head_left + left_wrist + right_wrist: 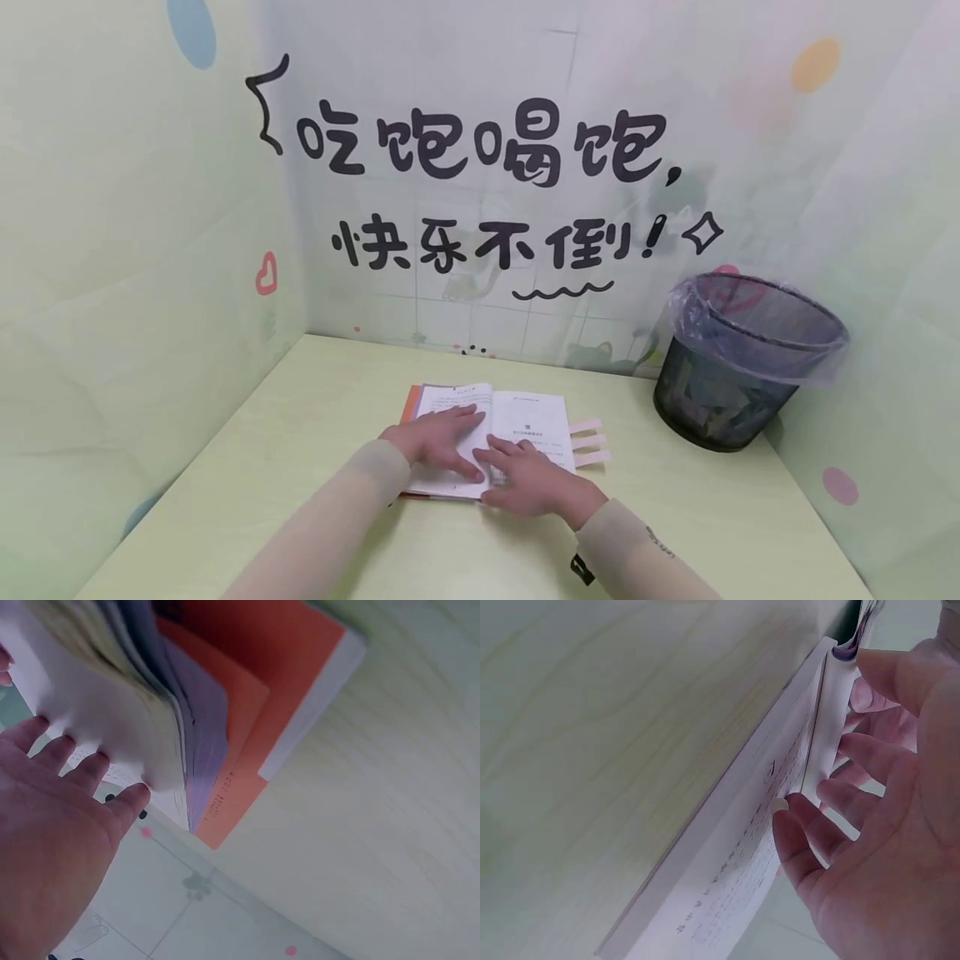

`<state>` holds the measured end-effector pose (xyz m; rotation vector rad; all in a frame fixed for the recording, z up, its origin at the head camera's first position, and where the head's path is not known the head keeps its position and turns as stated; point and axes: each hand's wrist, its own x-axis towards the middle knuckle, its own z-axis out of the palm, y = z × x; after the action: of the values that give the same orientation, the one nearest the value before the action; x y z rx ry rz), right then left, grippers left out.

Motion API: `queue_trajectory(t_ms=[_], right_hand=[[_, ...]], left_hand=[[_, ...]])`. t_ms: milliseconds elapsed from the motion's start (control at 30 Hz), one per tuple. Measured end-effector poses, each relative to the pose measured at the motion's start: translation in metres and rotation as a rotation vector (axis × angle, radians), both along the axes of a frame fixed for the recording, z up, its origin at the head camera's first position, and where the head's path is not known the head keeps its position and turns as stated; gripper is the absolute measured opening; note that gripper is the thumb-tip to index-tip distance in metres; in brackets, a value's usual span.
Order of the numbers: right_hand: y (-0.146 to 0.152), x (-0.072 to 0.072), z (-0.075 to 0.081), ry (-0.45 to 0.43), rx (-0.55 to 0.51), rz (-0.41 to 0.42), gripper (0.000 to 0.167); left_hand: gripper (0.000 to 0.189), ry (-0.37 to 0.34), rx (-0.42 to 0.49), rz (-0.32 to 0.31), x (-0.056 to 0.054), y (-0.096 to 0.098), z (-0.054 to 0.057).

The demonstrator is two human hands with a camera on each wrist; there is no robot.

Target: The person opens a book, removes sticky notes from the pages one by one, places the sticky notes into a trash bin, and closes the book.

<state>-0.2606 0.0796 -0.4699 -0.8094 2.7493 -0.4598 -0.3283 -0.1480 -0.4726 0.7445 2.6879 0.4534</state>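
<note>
An open book lies on the table with printed pages facing up. My left hand rests on its left page, fingers spread, the thumb pointing toward the centre fold. On the right page near the fold, my right hand presses with extended fingers. In the left wrist view, the left fingertips push into the white page, and an orange cover flap sticks out beneath the page block. The right wrist view has the right fingers touching the page along the fold.
Pale pink tabs stick out from the book's right edge. A black mesh wastebasket with a clear purple-tinted liner stands at the table's back right. Printed wall sheets enclose the pale wood-look table at the back and sides.
</note>
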Motion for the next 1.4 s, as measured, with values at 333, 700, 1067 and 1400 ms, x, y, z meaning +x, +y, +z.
queue_trajectory(t_ms=[333, 700, 1067, 1400], right_hand=[[0.031, -0.013, -0.003, 0.117, 0.042, -0.395, 0.068], [0.054, -0.018, -0.007, 0.048, 0.139, -0.654, 0.081], [0.05, -0.014, -0.007, 0.164, 0.089, -0.604, 0.09], [0.044, -0.015, 0.012, 0.083, -0.345, -0.531, 0.05]], left_hand=[[0.109, -0.022, 0.023, 0.023, 0.004, 0.004, 0.002], [0.109, -0.039, 0.033, 0.031, 0.006, 0.004, 0.001], [0.11, -0.039, 0.038, 0.048, 0.005, 0.003, 0.0], [0.111, -0.039, 0.042, 0.046, 0.003, 0.001, 0.0]])
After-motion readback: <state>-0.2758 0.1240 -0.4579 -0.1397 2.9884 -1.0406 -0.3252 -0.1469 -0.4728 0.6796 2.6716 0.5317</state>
